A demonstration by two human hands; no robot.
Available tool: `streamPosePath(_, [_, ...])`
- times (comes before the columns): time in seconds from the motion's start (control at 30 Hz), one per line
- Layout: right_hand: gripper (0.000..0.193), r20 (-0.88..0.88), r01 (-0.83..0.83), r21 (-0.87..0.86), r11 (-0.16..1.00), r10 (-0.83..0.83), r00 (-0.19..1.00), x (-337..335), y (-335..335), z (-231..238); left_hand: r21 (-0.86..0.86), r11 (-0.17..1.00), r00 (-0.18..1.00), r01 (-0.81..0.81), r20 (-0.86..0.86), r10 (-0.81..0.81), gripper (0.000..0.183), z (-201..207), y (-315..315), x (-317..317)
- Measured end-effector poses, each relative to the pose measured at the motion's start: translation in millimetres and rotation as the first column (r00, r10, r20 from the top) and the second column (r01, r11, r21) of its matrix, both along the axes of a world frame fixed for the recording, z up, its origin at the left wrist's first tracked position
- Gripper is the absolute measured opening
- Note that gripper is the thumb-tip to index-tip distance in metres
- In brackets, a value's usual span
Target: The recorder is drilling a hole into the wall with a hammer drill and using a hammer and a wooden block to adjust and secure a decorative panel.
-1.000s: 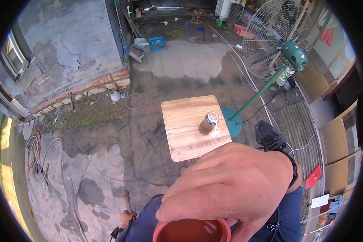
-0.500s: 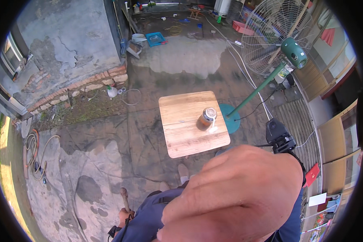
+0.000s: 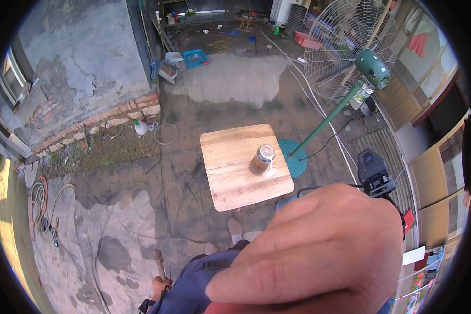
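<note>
My right hand (image 3: 319, 248) is very close to the camera and fills the lower right. Its back faces me and its fingers curl downward, closed; whatever they hold, if anything, is hidden beneath. A black clamp-like device (image 3: 376, 172) is on that wrist. At the lower left, next to my blue-clad leg (image 3: 199, 280), my left hand (image 3: 161, 288) is closed around a brown stick with a rounded knob end (image 3: 159, 261). Ahead stands a small wooden table (image 3: 230, 157) with rounded corners. On it are a lidded jar (image 3: 263, 157) and a small white item (image 3: 271, 172) beside the jar.
A large green stand fan (image 3: 372, 68) rises behind the table, its round base (image 3: 293, 166) by the table's right edge. Hoses (image 3: 42, 209) lie on the left floor. A blue tray (image 3: 195, 58) sits farther back near a brick-footed wall (image 3: 99, 123).
The view has shifted slightly, so the table and fan sit a little lower and farther left. My right hand has moved slightly right in the picture. My left hand still grips the stick.
</note>
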State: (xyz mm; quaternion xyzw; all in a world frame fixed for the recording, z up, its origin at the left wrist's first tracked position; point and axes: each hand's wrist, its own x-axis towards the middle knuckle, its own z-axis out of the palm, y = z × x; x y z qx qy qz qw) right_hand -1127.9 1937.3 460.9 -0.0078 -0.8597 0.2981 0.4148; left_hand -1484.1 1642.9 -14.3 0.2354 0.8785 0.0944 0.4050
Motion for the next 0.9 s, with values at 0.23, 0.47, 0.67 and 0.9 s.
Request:
streamPosePath(0.23, [0.060,0.000,0.022,0.034,0.999,-0.022,1.000,3.0,-0.3,4.8,-0.020,0.998,0.997,0.053,-0.053,-0.053,0.031,2.8,2.0,-0.6])
streamPosePath(0.47, [0.060,-0.002,0.037,0.063,0.997,-0.037,0.999,6.9,0.8,7.2,-0.031,0.999,0.999,0.016,-0.028,-0.017,0.031,16.5,7.7,8.1])
streamPosePath(0.67, [0.061,-0.012,0.052,0.094,0.994,-0.051,0.999,9.7,-0.4,11.3,-0.038,0.998,0.994,0.051,-0.092,-0.054,0.031,15.0,6.4,10.2])
streamPosePath(0.9, [0.061,-0.034,0.052,0.137,0.989,-0.048,0.998,8.3,1.4,13.3,-0.091,0.995,0.995,0.036,-0.087,-0.044,0.032,30.2,12.4,14.9])
